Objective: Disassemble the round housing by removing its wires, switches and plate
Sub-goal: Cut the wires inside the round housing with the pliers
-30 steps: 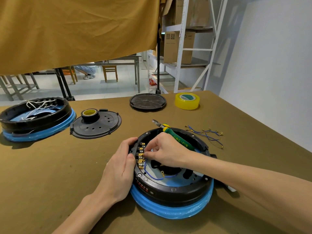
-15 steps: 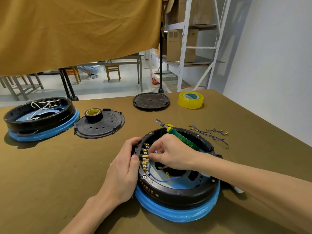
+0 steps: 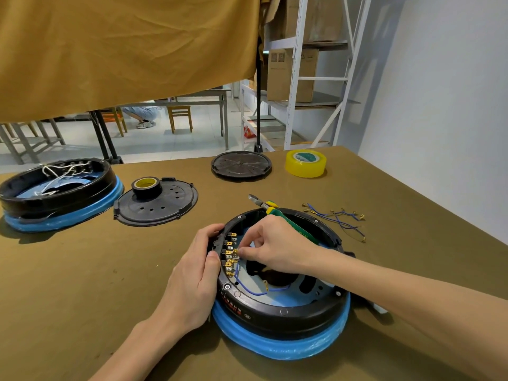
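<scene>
Blue wires [image 3: 336,220] are already lying pulled out on the table [image 3: 82,284], and the right hand [image 3: 277,247] is pinching a brass terminal [image 3: 235,251] inside the round housing [image 3: 277,306], near the table's front edge. The left hand [image 3: 196,273] is gripping the rim; one blue wire [image 3: 248,288], the switches and the plate are looking like they're still waiting.

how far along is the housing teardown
Done: several blue wires already lie loose on the table. In hand: the right hand pinches at the brass terminals while the left hand grips the round housing. Left: one blue wire inside, then the switches and plate.
</scene>
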{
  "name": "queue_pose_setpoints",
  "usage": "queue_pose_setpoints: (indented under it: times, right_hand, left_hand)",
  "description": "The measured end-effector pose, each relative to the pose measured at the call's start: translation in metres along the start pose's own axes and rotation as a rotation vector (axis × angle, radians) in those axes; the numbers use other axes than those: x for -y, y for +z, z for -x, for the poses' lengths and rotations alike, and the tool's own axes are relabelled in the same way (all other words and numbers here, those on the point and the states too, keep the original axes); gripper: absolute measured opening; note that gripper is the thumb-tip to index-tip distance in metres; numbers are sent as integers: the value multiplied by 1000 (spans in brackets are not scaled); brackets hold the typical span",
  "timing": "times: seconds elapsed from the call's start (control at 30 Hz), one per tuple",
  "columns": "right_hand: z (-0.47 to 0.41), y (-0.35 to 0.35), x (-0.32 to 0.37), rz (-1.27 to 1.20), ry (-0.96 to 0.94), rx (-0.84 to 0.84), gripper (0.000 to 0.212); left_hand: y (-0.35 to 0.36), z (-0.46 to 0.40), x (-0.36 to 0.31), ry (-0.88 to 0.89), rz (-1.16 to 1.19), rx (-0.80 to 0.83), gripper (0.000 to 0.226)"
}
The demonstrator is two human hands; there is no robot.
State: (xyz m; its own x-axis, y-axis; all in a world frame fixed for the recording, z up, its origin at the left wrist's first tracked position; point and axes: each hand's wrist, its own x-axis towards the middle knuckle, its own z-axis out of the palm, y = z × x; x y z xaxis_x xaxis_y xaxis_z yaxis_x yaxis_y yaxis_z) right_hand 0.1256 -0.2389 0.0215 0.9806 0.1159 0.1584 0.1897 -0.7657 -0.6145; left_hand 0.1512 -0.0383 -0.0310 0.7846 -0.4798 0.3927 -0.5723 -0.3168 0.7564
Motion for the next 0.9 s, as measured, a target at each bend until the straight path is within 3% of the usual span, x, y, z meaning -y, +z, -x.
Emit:
queue_pose_setpoints:
  times: [0.37,0.63,0.9]
  right_hand:
    - [12,-10,16,211,-73,-56,14]
    - [1,-10,25,93,2,240,18]
    - [1,-5,23,94,150,233,21]
  left_hand:
    - [-3,1,-2,-8,14,19,52]
    - [-5,3,-7,-9,25,33,50]
    - [-7,2,-6,-3,17,44,50]
